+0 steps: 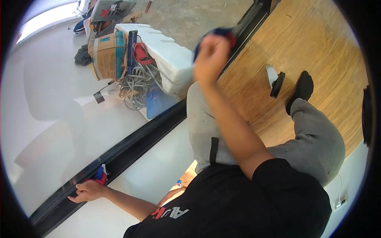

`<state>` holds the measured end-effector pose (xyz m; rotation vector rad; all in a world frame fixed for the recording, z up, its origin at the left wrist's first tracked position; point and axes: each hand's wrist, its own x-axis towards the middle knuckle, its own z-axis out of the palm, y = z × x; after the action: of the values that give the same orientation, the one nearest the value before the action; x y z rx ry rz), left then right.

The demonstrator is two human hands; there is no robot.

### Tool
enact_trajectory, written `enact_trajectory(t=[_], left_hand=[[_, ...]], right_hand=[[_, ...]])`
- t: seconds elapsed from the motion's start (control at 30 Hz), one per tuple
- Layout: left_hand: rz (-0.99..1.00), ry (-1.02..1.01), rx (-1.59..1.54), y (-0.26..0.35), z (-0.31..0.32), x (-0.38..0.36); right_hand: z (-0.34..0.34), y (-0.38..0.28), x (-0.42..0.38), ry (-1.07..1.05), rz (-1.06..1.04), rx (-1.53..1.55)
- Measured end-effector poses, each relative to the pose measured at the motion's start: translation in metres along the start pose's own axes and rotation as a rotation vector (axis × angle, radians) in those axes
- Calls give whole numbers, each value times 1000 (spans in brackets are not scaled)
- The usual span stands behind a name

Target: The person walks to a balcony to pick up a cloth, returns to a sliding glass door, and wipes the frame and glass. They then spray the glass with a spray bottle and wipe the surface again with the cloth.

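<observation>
My left hand (89,191) is at the lower left, its fingers curled at the black frame rail (135,144). Against it lies a small red and blue object (101,176) with a whitish end. The fingers seem to close on its near part, though the hand covers most of that. Higher up, my right hand (212,55) is raised above my knee in a fist, smeared by motion. Behind the fist shows a dark blue and red object (225,33), too blurred to name. Whether the fist grips it is hard to see.
Beyond the rail and glass are a cardboard box (107,55), white foam (174,67), coiled grey cable (137,87) and a blue item (156,103). A white and black tool (274,81) lies on the wooden floor (317,43) beside my socked foot (301,89).
</observation>
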<state>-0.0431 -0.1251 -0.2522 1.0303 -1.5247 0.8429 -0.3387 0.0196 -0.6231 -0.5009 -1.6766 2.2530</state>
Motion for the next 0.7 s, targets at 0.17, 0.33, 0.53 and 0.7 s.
enact_trajectory(t=[0.17, 0.33, 0.53, 0.7], left_hand=[[115, 101, 48, 4, 4, -6], [110, 82, -35, -3, 6, -5], [86, 135, 59, 2, 8, -8], [74, 101, -41, 4, 6, -11]], right_hand=[[-3, 7, 25, 13, -243, -51], [-11, 7, 42, 24, -49, -119], [-3, -36, 20, -19, -86, 83], [-15, 24, 48, 13, -13, -79]])
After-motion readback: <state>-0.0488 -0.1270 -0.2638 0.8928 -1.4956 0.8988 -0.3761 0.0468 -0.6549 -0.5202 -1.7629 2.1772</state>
